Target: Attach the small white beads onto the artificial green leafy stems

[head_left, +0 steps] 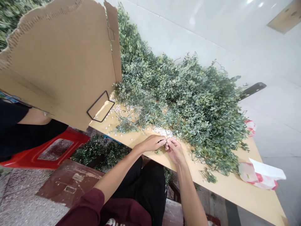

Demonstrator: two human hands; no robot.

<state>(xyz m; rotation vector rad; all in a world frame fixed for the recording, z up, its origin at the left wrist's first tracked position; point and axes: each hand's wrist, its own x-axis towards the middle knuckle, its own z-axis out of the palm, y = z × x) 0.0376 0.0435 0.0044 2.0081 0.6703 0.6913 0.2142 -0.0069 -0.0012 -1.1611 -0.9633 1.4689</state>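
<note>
left hand [150, 143] and right hand [174, 150] pinch a thin stem [161, 141] lying sideways.

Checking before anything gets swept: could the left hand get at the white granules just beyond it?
Probably yes: the left hand sits just short of the white granules, with only tan tabletop between them; the foliage only edges the pile's far side.

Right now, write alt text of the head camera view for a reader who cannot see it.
The person's left hand and right hand pinch a small item at the edge of a light wooden tabletop heaped with leafy green sprays. Small white pellets lie scattered nearby. A cardboard panel stands at left.
</note>
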